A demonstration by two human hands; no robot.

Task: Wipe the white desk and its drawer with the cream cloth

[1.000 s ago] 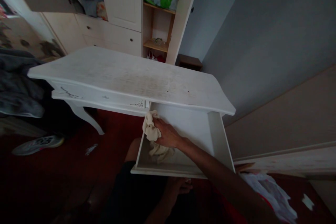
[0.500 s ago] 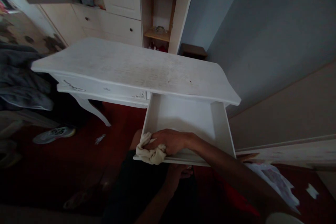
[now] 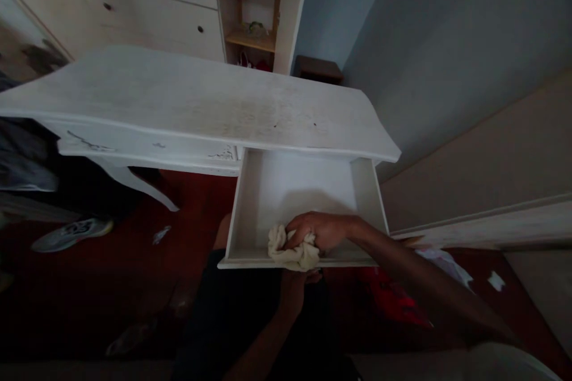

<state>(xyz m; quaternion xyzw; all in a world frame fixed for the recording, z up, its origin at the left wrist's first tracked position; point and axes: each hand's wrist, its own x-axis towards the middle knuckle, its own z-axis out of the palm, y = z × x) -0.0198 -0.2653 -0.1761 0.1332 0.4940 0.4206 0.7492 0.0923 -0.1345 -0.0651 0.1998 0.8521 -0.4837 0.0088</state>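
My right hand [image 3: 322,230] grips a bunched cream cloth [image 3: 292,250]. The cloth lies over the front edge of a pulled-out white drawer [image 3: 236,205], near the middle of that edge. Below the drawer front is my left hand [image 3: 295,287], close under the cloth; its fingers are mostly hidden there. The drawer belongs to a white desk [image 3: 179,95] with a dark, smudged patch on its top. Inside the drawer I see only its pale bottom and my arm's shadow.
Behind the desk stands a cream cabinet [image 3: 152,24] with an open shelf section [image 3: 250,40]. A grey shoe [image 3: 74,233] lies on the red floor [image 3: 196,238] at left. A wall [image 3: 456,83] rises on the right, with a red item [image 3: 397,297] on the floor nearby.
My right hand has slid the cloth rightward along the drawer's front edge, from its left corner toward the middle. The view has tilted down and shifted. My left hand stays beneath the drawer.
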